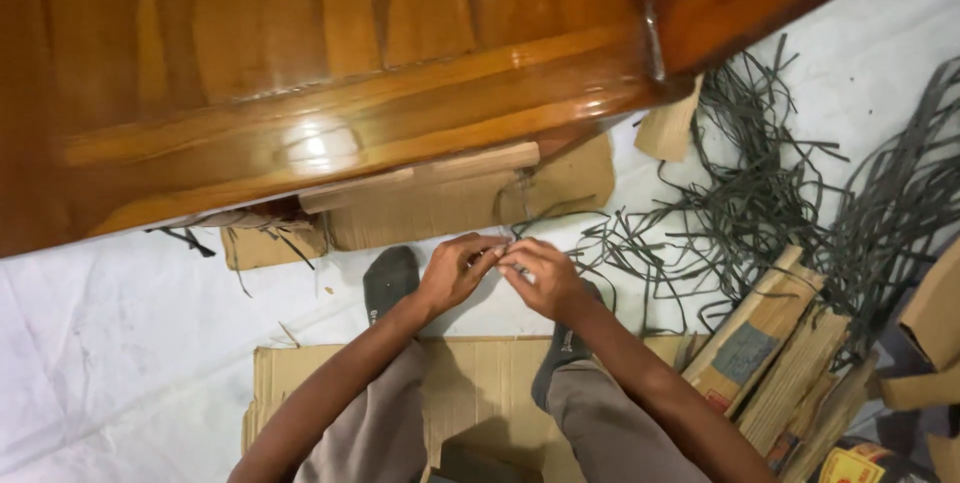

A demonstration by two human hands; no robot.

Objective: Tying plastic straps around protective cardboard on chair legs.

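Our knees rest on flattened cardboard at six o'clock. Our left hand and right hand pinch one dark strap at centre, leading toward one o'clock. Loose straps at three o'clock look unused, so much seems left.

Above me juts a glossy wooden furniture edge. Flattened cardboard pieces lean under it on the white floor sheet. A cardboard sheet lies under my legs, and folded cardboard packets are stacked on my right.
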